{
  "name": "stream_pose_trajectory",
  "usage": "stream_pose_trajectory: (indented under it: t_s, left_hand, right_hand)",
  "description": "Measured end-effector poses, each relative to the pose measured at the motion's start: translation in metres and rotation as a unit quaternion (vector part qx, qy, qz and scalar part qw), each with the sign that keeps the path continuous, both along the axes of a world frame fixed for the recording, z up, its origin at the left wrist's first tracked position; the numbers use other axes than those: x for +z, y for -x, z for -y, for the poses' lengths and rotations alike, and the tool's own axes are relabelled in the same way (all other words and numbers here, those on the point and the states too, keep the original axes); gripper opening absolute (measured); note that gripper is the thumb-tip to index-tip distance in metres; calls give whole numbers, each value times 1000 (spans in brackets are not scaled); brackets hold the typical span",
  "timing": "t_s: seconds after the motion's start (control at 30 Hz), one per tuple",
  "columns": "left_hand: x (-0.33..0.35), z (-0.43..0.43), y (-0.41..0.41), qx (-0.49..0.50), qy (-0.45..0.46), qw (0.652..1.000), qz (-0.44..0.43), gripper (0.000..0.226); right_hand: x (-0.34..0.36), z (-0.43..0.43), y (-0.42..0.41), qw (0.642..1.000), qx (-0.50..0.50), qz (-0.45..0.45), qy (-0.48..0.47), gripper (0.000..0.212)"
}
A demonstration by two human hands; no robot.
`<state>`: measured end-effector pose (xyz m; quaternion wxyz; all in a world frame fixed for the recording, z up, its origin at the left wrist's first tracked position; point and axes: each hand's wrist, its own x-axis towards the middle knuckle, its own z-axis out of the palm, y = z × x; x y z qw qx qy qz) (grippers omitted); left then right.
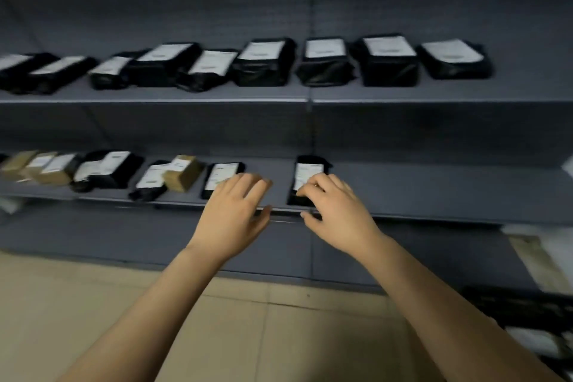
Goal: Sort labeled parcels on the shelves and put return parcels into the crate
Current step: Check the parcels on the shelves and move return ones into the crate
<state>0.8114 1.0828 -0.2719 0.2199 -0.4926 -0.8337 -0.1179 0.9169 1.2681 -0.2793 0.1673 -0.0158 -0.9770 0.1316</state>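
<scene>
Fingers point(316, 184) of right hand point(341, 214) curl onto black labeled parcel point(308, 170), seemingly gripping; left hand point(232, 211) straight-fingered. Shallow hold could drop it off lower shelf point(434, 192).

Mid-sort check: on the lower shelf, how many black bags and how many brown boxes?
Black bags: 4
Brown boxes: 4 (the three at the left are blurred)
Total: 8, though the blurred left edge may hide more.

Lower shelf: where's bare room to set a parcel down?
Grey lower shelf: wide bare stretch right of the rightmost black labelled parcel; narrow gap between it and the next black parcel leftward. Left end crowded.
</scene>
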Motion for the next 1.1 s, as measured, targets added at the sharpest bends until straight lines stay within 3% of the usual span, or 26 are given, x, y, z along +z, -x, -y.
stream_pose_trajectory:
  t_s: [0.4, 0.7, 1.1]
  left_hand:
    - [76, 213, 107, 152, -14, 983, -104, 40]
    - [78, 276, 181, 275, 13, 955, -108, 40]
    - [63, 344, 268, 400, -17, 913, -76, 41]
  right_hand:
    - [73, 194, 193, 984, 164, -71, -10, 33]
    - [74, 257, 310, 961, 267, -71, 4, 32]
    - [73, 339, 449, 922, 383, -63, 10, 33]
